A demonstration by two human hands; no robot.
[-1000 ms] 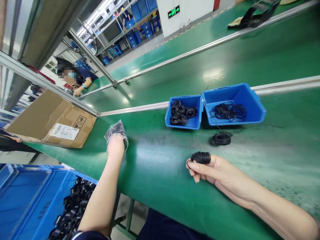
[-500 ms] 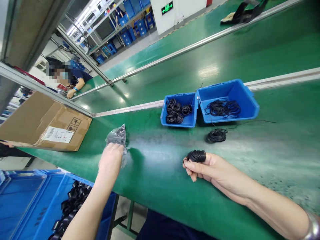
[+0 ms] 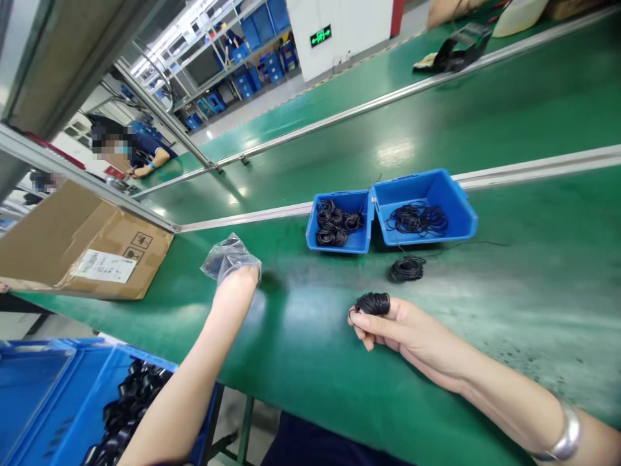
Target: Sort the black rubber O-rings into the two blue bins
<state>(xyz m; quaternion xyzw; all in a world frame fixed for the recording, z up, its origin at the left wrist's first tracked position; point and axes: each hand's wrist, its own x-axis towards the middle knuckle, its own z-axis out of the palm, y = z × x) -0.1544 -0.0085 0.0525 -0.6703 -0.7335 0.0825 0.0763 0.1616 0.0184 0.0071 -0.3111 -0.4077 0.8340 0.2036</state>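
My left hand (image 3: 241, 285) is closed on a clear plastic bag (image 3: 224, 257) above the green bench; its fingertips are hidden by the bag and the back of the hand. A dense row of thin black rings (image 3: 372, 303) sits around the index finger of my right hand (image 3: 395, 327). That hand's thumb and fingertips pinch together at the row's left end, where a thin loop shows. Just beyond it, a loose coil of thin black rings (image 3: 406, 268) lies on the bench.
Small black bundles fill part of a blue bin (image 3: 310, 238); loose black loops lie in a second blue bin (image 3: 458, 194). A cardboard box (image 3: 155, 252) stands at left. Below it, a blue crate (image 3: 92, 388) holds black parts. A co-worker (image 3: 150, 152) sits beyond the metal frame.
My left hand has moved right and slightly up with the plastic bag, which now spreads over its fingers. My right hand keeps its pinch and the rings; the view has shifted slightly.
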